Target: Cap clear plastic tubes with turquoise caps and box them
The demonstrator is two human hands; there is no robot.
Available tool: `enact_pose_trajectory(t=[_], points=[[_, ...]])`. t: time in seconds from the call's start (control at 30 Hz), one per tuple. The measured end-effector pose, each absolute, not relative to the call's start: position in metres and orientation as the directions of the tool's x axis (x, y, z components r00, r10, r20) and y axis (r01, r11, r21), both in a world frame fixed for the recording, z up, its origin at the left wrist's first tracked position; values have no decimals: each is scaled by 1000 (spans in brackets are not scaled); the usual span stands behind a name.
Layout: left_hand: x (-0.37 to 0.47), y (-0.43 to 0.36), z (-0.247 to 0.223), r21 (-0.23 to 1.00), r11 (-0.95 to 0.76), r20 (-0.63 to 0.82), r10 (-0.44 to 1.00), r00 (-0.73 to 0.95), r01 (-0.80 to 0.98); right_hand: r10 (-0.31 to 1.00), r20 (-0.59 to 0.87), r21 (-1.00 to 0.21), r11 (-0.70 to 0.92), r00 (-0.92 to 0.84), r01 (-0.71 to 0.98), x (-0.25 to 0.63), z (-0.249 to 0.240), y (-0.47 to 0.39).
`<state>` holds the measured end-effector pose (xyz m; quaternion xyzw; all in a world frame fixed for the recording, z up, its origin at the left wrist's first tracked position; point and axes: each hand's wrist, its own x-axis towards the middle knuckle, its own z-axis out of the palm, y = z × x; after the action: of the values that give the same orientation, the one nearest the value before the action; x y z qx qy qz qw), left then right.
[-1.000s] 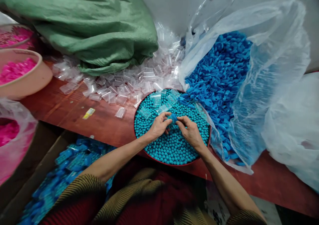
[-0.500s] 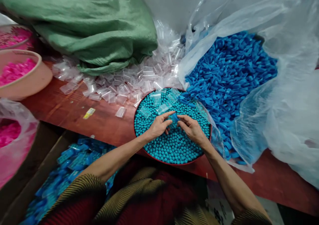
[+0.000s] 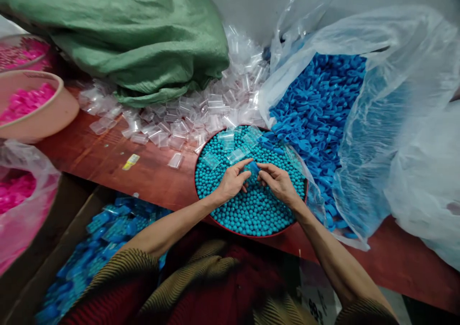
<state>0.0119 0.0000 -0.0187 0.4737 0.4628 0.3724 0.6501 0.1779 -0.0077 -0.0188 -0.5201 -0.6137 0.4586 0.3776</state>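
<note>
Blue plastic piece point(image 3: 253, 167), at two o'clock from the left hand point(image 3: 232, 182) and ten o'clock from the right hand point(image 3: 281, 184), is pinched by both above a round tub point(image 3: 258, 236) of turquoise beads point(image 3: 251, 214), neither hand nearer, its long axis unclear.

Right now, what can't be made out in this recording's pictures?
All in the head view:
Blue piece: partly covered by the left fingers and right fingers; too small to tell whether the right ones pinch it.
Green fabric: hides whatever is inside or under it; upper edge cuts it off.
Peach basin: cut off by the left edge.
Yellow-and-white scrap: any print, too small.
</note>
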Motion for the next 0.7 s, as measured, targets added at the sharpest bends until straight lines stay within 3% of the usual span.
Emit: enact_pose_trajectory(t=[0.5,0.7], points=[[11,-1,-14,896,400,-320,884,340,-195,983,-18,-957,36,-180,288,177,-13,-7],[11,-2,-18,915,376,-299,873,384,-142,977,2,-932,79,-213,354,178,-13,-9]])
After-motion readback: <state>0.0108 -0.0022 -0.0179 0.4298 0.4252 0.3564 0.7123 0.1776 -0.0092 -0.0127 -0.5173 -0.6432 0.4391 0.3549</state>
